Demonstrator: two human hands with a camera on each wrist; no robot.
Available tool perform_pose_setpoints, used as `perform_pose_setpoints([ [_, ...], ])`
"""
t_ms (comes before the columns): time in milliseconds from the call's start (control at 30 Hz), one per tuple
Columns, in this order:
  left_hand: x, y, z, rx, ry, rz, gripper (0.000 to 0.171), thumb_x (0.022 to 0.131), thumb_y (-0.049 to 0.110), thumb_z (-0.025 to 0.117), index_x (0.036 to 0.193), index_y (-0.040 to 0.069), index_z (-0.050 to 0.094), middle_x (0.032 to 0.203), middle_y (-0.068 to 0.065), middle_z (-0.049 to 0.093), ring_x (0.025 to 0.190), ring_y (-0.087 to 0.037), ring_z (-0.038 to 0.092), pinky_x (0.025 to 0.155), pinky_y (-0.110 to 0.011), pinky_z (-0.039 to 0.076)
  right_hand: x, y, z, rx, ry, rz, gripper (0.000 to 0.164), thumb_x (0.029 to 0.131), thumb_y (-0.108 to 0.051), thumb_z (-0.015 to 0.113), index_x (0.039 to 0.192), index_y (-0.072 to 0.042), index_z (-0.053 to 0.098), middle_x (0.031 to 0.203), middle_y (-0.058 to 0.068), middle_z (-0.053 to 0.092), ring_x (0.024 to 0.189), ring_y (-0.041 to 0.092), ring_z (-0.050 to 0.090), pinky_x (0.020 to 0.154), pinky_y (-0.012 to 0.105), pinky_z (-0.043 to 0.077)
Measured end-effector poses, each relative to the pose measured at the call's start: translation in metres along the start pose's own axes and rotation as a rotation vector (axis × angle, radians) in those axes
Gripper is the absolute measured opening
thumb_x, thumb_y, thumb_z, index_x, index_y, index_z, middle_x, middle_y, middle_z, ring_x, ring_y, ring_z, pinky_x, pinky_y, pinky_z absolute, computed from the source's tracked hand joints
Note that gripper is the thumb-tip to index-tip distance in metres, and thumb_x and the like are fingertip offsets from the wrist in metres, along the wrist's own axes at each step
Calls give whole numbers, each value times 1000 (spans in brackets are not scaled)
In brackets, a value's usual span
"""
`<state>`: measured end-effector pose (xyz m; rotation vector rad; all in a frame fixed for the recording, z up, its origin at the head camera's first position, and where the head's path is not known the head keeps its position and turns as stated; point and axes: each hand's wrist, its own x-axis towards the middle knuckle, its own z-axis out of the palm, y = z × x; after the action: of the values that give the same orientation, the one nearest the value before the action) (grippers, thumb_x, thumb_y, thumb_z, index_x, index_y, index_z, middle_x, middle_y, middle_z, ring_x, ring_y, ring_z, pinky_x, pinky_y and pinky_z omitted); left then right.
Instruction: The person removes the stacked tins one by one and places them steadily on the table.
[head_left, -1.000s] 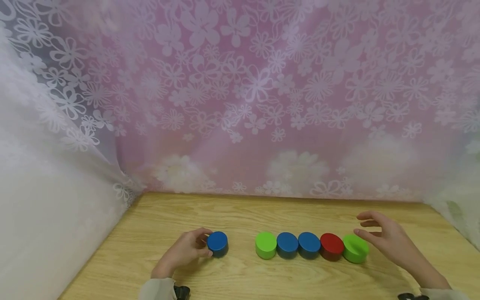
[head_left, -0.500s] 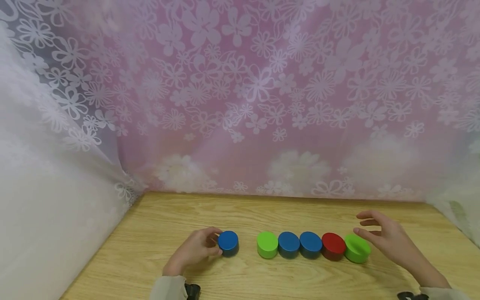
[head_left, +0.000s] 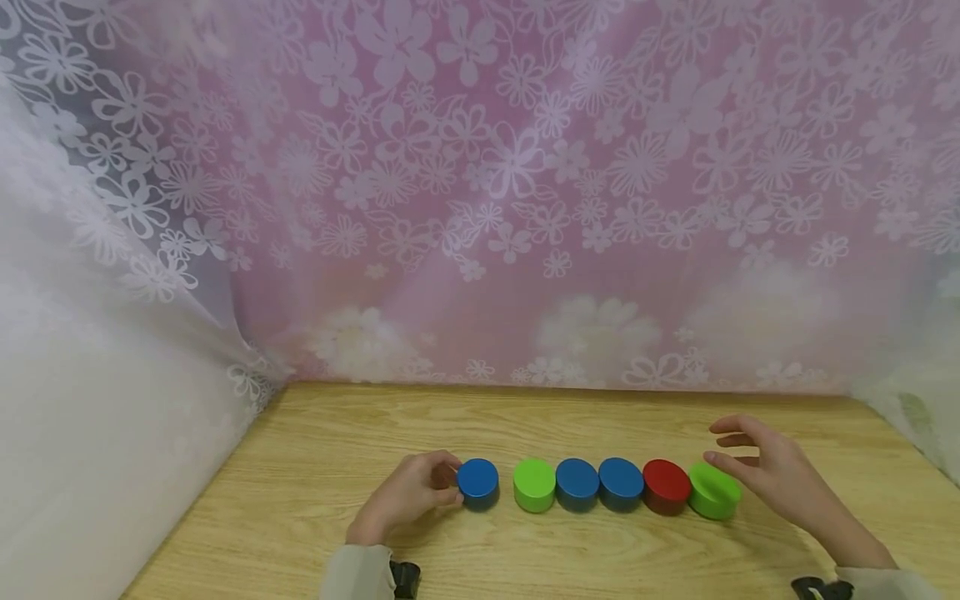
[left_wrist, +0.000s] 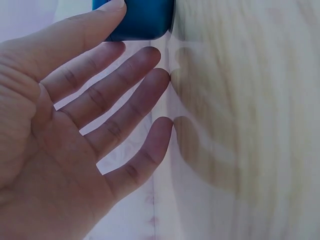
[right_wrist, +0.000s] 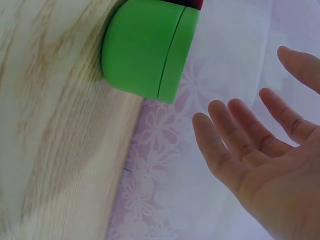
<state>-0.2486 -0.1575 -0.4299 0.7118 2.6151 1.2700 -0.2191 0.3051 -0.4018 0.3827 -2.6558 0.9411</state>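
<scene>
At the left of the row, a small round blue tin [head_left: 477, 483] stands on the table. My left hand [head_left: 411, 493] holds it at its left side, with the thumb in front and a finger behind. In the left wrist view the thumb lies on the blue tin [left_wrist: 145, 20], and the other fingers [left_wrist: 132, 110] spread loosely below it. My right hand [head_left: 780, 475] is held at the right end, fingers relaxed and holding nothing. Beside it sits a green tin [head_left: 714, 490], whose lid seam shows in the right wrist view, with a gap between hand and tin.
Between the hands, a green tin [head_left: 534, 485], two blue ones, and a red tin [head_left: 667, 487] form a row with the end green tin. A small gap separates the held tin from this row. Flowered cloth [head_left: 510, 208] hangs behind the wooden table [head_left: 420, 417].
My left hand has slid the blue tin rightward along the table, narrowing its gap to the green one. The right hand and the row stay nearly still.
</scene>
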Motion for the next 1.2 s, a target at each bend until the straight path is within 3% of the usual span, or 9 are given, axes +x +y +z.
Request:
perform_pose_setpoints([
  [100, 1, 3, 2, -2, -4, -14, 30, 89, 9, 79, 116, -1, 68, 101, -3, 70, 93, -22, 66, 80, -38, 55, -1, 0, 1, 1, -1, 5, 35, 90, -6, 77, 118, 7, 61, 114, 24, 65, 98, 43, 65, 70, 35, 60],
  [267, 2, 3, 7, 15, -8, -32, 23, 90, 11, 78, 111, 4, 70, 99, 1, 70, 91, -18, 65, 79, -36, 54, -3, 0, 3, -9, 4, 9, 34, 89, -7, 78, 117, 5, 62, 114, 22, 66, 97, 41, 66, 69, 26, 58],
  [733, 4, 6, 10, 58, -5, 46, 25, 91, 11, 78, 113, 2, 70, 94, -1, 70, 86, -18, 65, 75, -31, 54, -4, 0, 3, -11, 15, 9, 32, 89, -6, 78, 116, 5, 63, 112, 20, 66, 93, 36, 68, 68, 23, 57],
  [967, -3, 3, 3, 141, 7, 26, 28, 93, 17, 76, 117, 2, 70, 100, -3, 71, 90, -20, 66, 77, -35, 55, -12, 5, 0, 9, 23, 10, 31, 91, -6, 77, 116, 5, 63, 113, 22, 65, 90, 8, 66, 68, 22, 56],
  [1200, -36, 0, -28, 262, 88, -42, 30, 94, 17, 75, 119, 3, 69, 107, -9, 70, 96, -30, 65, 76, -48, 56, -26, 17, -8, -5, 37, 40, 34, 91, -7, 77, 119, 7, 61, 113, 24, 65, 90, -14, 53, 66, 21, 56],
])
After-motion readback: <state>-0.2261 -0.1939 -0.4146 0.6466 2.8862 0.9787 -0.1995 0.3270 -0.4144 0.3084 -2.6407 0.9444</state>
